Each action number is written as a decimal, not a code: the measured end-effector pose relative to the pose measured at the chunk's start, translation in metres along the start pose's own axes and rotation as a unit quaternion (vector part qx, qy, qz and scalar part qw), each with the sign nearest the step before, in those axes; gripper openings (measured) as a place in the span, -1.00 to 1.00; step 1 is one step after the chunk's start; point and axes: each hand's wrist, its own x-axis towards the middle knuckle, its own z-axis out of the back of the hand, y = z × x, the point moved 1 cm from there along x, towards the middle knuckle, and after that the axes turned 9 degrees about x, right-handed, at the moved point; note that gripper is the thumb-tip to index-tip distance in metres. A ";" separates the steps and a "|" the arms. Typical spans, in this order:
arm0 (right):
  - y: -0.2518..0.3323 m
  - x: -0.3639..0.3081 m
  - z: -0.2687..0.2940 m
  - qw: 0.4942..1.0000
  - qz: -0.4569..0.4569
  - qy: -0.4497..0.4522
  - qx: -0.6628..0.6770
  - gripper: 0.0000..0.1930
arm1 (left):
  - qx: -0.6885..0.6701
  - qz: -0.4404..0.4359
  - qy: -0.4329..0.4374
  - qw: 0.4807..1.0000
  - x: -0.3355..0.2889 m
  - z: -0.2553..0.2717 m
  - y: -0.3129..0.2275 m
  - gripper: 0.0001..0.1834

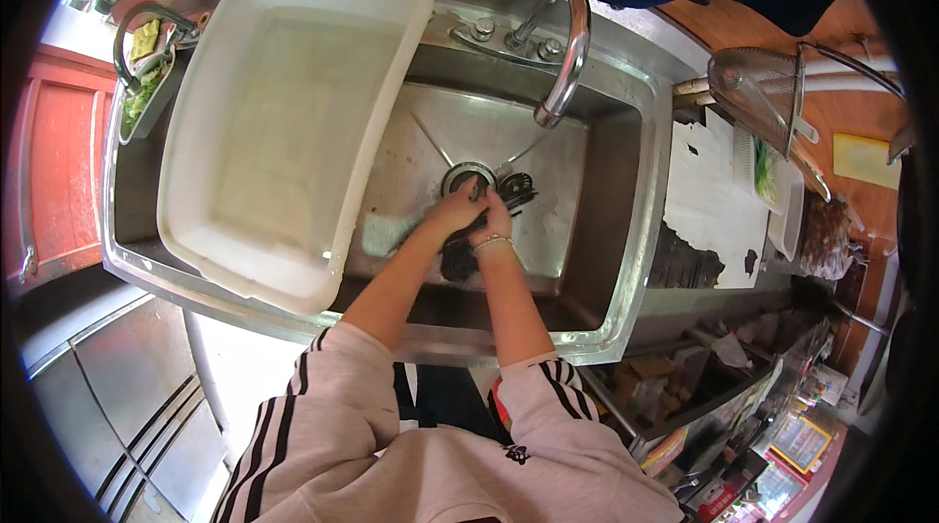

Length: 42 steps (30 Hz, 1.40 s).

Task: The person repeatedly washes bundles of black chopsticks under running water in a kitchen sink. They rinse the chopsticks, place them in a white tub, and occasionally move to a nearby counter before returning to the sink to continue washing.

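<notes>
My left hand and my right hand meet low in the steel sink, over the drain. Both look closed, fingers together around something small and dark that I cannot make out. Right beside my right hand lies a round black slotted piece, with thin dark strips near it. A dark, ragged clump sits on the sink floor below my wrists, partly hidden by my forearms. A bracelet circles my right wrist.
A large white plastic tub with cloudy water rests over the left basin. The curved faucet arches above the sink's far right. A mesh strainer hangs at right, near a white tray with green onions. Greens sit far left.
</notes>
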 end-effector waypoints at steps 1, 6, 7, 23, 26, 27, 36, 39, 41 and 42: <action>0.007 0.004 0.000 0.999 0.050 -0.003 -0.021 -0.73 | 0.020 -0.008 0.003 1.000 0.003 0.005 0.013 -0.62; 0.076 -0.017 -0.009 0.967 0.223 -0.027 -0.118 -0.65 | 0.150 0.023 -0.043 0.988 -0.025 0.006 0.040 -0.73; 0.092 -0.026 -0.011 0.968 0.221 -0.009 -0.119 -0.64 | 0.159 -0.031 -0.053 0.985 -0.030 -0.003 0.035 -0.74; 0.128 -0.048 0.032 0.993 -0.017 0.067 -0.098 -0.82 | 0.185 -0.196 -0.170 0.948 -0.033 0.008 -0.015 -0.84; 0.110 -0.051 0.021 0.982 -0.106 0.123 -0.091 -0.74 | 0.058 -0.331 -0.148 0.930 -0.055 0.031 -0.038 -0.84; 0.104 -0.052 0.017 0.978 -0.115 0.146 -0.096 -0.72 | 0.018 -0.388 -0.128 0.912 -0.062 0.036 -0.043 -0.84; 0.041 -0.043 0.004 0.990 -0.088 0.073 -0.081 -0.91 | -0.310 -0.228 -0.063 0.921 -0.066 0.012 -0.016 -0.86; 0.030 -0.034 0.010 0.992 -0.097 0.046 -0.068 -0.91 | -0.194 -0.105 -0.140 0.965 -0.059 -0.001 0.009 -0.85; 0.030 -0.028 0.015 0.993 -0.101 0.006 -0.057 -0.90 | 0.060 -0.047 -0.206 0.976 -0.058 -0.002 0.030 -0.82; 0.032 -0.026 0.017 0.993 -0.094 0.021 -0.062 -0.91 | 0.100 -0.002 -0.144 0.985 -0.057 -0.005 0.041 -0.81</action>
